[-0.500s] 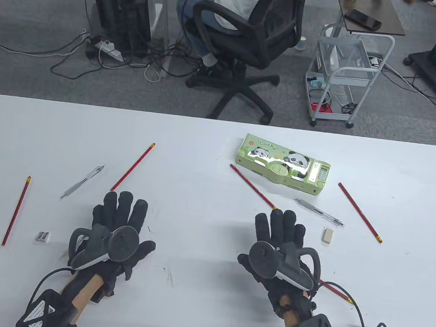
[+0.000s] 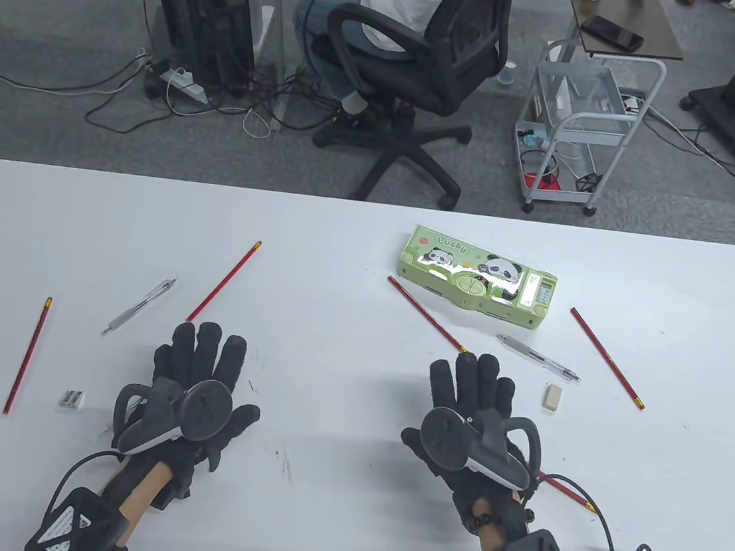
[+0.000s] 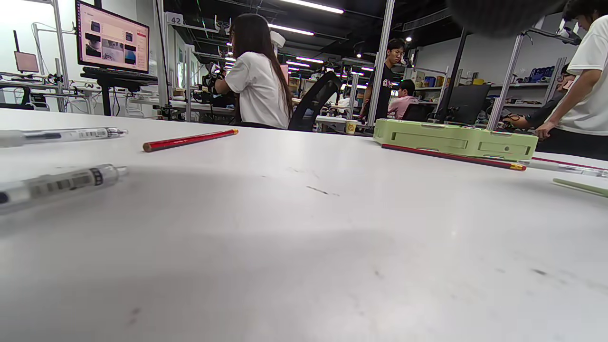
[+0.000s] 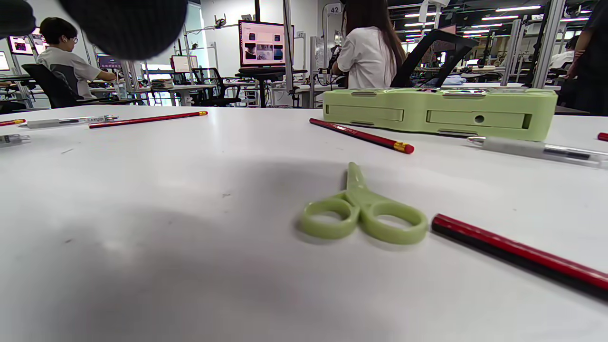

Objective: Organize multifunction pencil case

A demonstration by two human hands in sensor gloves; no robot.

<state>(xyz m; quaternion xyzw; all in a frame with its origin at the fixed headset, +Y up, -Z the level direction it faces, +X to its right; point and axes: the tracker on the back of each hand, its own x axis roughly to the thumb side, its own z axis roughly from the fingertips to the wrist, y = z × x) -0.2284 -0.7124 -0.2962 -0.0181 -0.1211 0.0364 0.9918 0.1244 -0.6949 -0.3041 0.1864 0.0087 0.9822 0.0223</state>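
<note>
The green panda pencil case lies shut on the white table; it also shows as the case in the right wrist view. My left hand and right hand rest flat on the table, fingers straight, holding nothing. Green scissors lie under the right hand, hidden in the table view. Red pencils lie scattered: one pencil ahead of the left hand, one pencil beside the case, one pencil at the right. A clear pen lies near the case, another pen at the left.
A white eraser lies right of my right hand. A small sharpener and a red pencil lie at the far left. Another pencil pokes out by my right wrist. Beyond the table a person sits in an office chair.
Both hands stay flat in place; the left one has shifted very slightly left. Nothing on the table has moved.
</note>
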